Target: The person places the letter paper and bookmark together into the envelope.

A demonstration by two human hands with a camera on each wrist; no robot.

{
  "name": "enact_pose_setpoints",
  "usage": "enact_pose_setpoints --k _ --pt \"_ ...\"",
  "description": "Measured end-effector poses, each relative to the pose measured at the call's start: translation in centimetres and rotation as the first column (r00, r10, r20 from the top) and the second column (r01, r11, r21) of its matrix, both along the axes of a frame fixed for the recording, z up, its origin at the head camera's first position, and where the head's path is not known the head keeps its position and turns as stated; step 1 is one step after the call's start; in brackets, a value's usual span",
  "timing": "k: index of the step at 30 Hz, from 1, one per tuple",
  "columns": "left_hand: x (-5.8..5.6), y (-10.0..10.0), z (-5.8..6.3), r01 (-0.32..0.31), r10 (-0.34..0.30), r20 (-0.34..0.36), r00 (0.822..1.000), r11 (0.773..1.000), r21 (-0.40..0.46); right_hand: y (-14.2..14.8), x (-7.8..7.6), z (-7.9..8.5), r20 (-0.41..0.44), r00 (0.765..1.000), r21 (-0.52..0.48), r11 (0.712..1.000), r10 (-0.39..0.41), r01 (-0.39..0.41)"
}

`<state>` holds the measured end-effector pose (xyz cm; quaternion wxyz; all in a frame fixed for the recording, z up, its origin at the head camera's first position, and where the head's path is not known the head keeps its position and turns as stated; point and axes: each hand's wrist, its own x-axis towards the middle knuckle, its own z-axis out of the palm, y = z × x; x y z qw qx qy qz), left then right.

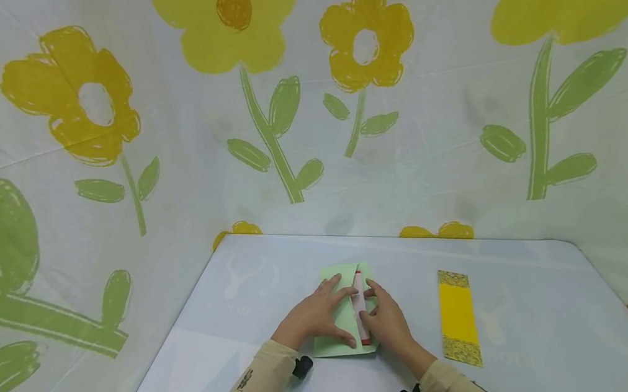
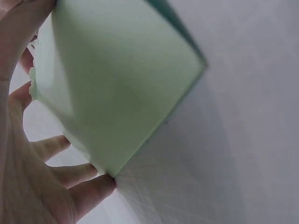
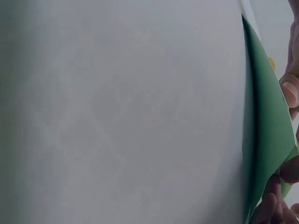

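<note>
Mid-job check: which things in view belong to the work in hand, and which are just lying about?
In the work:
- green folded paper, under the left hand and right hand
- pale strip with red ends, between the hands

Apparently just there:
- yellow strip, untouched, to the right
- flower-print backdrop

Wrist views look dim and soft.
</note>
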<state>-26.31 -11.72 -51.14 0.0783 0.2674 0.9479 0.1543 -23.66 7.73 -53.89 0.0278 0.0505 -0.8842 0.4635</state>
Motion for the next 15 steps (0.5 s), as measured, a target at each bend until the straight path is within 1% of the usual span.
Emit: enact_pose_setpoints --k 6,15 --pt "-0.02 0.11 -0.04 0.006 -0.006 -0.002 1.000 1.000 0.000 -0.41 0.16 -0.05 -0.013 1.000 0.009 1.000 0.021 -0.021" --pt "-0.08 -0.02 -0.18 -0.001 0.001 -0.006 1.000 1.000 -0.010 -0.50 0.08 -0.25 -0.034 0.999 0.028 1.000 0.012 -0.011"
